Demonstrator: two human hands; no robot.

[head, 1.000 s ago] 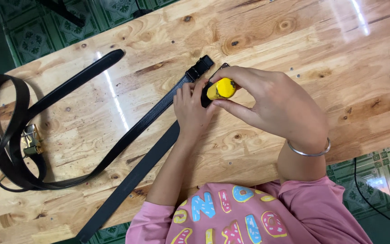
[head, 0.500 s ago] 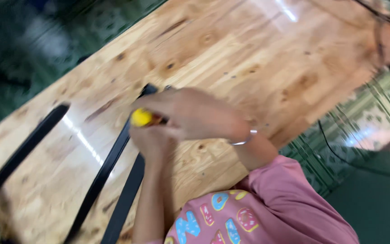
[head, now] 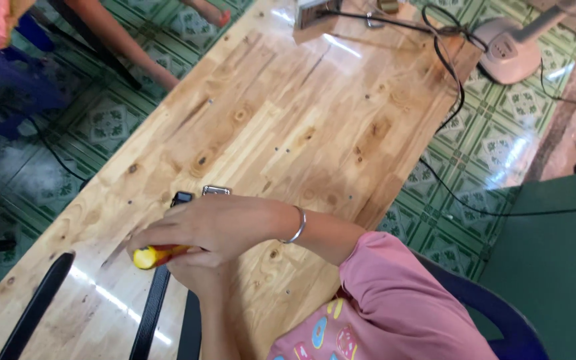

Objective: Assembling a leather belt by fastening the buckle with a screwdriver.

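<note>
The right hand [head: 215, 223] grips a yellow-handled tool [head: 157, 256] — tip down for control. Beneath it, the left hand [head: 195, 273] is closed, apparently pinning the black belt [head: 153, 310] flat on the wooden table [head: 288, 133].

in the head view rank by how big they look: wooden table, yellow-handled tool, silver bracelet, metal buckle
1. wooden table
2. yellow-handled tool, partly hidden by the right hand
3. silver bracelet and metal buckle: look alike, unranked
</note>
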